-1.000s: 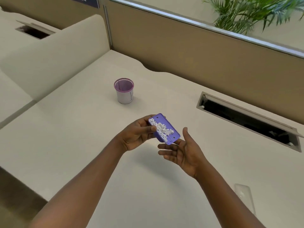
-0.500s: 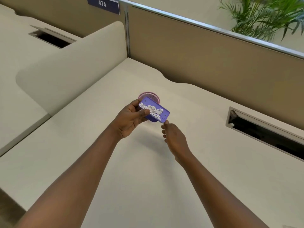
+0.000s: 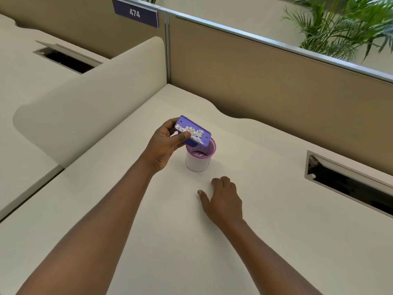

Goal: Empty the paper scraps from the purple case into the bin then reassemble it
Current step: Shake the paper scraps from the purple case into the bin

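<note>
My left hand (image 3: 164,145) grips the purple case (image 3: 192,134), an open tray full of small white paper scraps (image 3: 191,131). The case tilts down to the right, with its lower end over the rim of the bin (image 3: 198,159), a small white cup with a purple mesh liner. A few scraps lie inside the bin. My right hand (image 3: 223,199) rests palm down on the desk in front of the bin and holds nothing, fingers slightly curled.
The pale desk (image 3: 148,241) is bounded by a tan partition (image 3: 265,81) behind and a cream divider (image 3: 95,99) on the left. A cable slot (image 3: 350,184) opens in the desk at right. A plant (image 3: 340,24) stands beyond the partition.
My left hand carried the case up and over the bin and tipped it. My right hand left the case and dropped to the desk. The view shifted so the bin sits lower.
</note>
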`<act>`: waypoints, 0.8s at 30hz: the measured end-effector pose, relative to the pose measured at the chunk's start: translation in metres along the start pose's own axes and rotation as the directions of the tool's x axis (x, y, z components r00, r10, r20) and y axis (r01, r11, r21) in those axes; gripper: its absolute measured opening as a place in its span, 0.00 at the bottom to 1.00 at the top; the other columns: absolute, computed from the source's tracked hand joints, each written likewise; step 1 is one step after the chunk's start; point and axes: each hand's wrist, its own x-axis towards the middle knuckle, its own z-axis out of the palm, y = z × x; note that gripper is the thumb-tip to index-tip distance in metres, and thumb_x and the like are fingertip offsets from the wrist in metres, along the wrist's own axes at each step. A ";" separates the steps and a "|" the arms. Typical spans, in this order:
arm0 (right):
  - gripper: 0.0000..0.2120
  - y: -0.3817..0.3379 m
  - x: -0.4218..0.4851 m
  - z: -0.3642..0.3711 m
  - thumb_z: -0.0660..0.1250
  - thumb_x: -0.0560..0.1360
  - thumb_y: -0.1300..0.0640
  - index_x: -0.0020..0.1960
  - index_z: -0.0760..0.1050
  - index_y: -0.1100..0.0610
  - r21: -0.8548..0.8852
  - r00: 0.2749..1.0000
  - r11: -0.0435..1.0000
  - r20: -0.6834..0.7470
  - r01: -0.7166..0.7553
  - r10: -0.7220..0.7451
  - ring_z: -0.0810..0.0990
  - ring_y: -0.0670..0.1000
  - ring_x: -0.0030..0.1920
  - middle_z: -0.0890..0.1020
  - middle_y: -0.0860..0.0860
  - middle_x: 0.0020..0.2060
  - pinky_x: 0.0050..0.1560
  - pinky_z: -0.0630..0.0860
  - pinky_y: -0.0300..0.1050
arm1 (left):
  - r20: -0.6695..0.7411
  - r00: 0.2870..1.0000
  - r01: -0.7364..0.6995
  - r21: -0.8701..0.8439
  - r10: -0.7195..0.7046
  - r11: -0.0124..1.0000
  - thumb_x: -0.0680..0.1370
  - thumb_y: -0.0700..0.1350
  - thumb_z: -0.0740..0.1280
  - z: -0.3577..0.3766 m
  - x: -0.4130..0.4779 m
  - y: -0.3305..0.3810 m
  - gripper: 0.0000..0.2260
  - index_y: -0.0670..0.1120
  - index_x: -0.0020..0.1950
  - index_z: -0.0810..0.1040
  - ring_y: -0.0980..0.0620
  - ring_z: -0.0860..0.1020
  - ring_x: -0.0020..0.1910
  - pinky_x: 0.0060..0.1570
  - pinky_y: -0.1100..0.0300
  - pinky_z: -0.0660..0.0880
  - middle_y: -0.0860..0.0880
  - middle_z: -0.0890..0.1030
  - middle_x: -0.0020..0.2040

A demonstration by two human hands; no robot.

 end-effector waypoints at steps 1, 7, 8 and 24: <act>0.28 0.001 -0.001 0.001 0.61 0.78 0.37 0.68 0.70 0.55 -0.016 1.000 1.000 -0.007 0.006 -0.006 0.71 0.56 0.66 0.71 0.53 0.68 0.52 0.77 0.51 | -0.007 1.000 0.001 0.012 -0.001 1.000 0.79 0.32 0.69 -0.003 0.002 -0.001 0.18 0.44 0.67 0.76 0.51 0.84 0.53 0.52 0.60 0.82 0.43 0.80 0.61; 0.29 0.001 0.001 0.005 0.59 0.78 0.35 0.68 0.71 0.56 -0.067 0.999 0.998 -0.038 0.017 -0.019 0.71 0.57 0.67 0.71 0.55 0.70 0.49 0.78 0.51 | -0.017 1.000 -0.009 0.121 0.011 0.993 0.79 0.33 0.70 -0.010 0.012 0.000 0.19 0.44 0.69 0.75 0.49 0.82 0.57 0.54 0.59 0.82 0.45 0.81 0.60; 0.29 0.001 0.000 0.006 0.59 0.78 0.35 0.67 0.71 0.56 -0.072 0.999 0.997 -0.044 0.019 -0.022 0.72 0.57 0.67 0.71 0.55 0.70 0.48 0.78 0.51 | -0.010 1.000 -0.013 0.143 0.015 0.990 0.79 0.34 0.70 -0.010 0.013 0.000 0.19 0.44 0.68 0.75 0.48 0.82 0.57 0.55 0.59 0.82 0.44 0.81 0.61; 0.30 0.002 0.001 0.007 0.56 0.79 0.33 0.68 0.71 0.56 -0.101 0.997 0.994 -0.053 0.042 -0.047 0.71 0.58 0.68 0.70 0.56 0.71 0.47 0.78 0.50 | 0.054 0.998 -0.043 0.468 0.020 0.883 0.76 0.35 0.74 -0.006 0.017 0.015 0.22 0.48 0.68 0.75 0.45 0.84 0.56 0.54 0.61 0.81 0.43 0.81 0.64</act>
